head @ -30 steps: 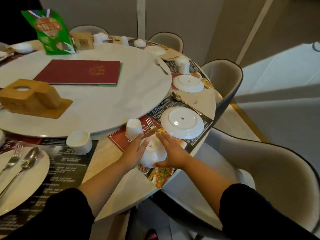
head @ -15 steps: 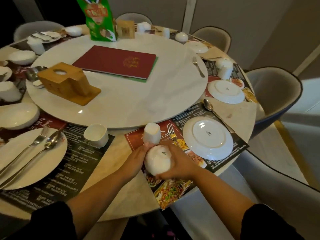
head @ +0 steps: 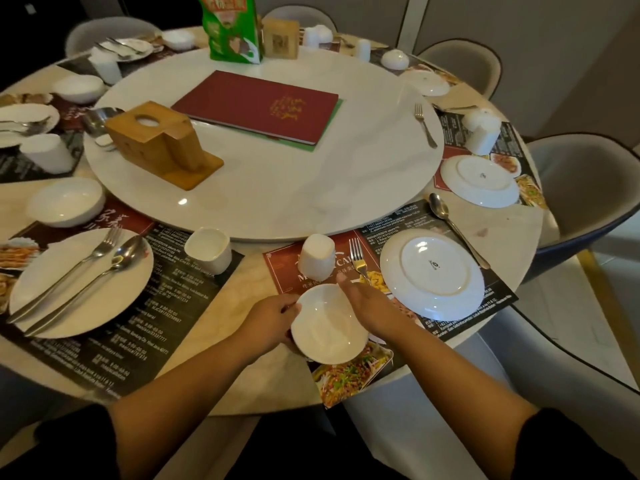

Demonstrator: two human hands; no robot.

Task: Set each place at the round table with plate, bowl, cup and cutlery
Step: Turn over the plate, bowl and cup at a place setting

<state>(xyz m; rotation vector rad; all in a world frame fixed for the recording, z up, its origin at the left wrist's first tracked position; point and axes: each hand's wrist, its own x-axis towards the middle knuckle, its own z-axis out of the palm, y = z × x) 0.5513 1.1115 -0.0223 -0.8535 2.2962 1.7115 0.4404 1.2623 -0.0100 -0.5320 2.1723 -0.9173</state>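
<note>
Round marble table point(head: 512, 233), places half laid. Left hand point(head: 268, 322) cups the bowl point(head: 329, 325) upright, fingers curled on its rim, just beside the upturned plate point(head: 433, 271); right hand point(head: 367, 303) steadies it, fingers together. Bowl step; next, set it down and right that plate.

Grey padded chairs point(head: 581, 174) are ranged round the table before pale panelled walls point(head: 512, 19); dim light is cast
</note>
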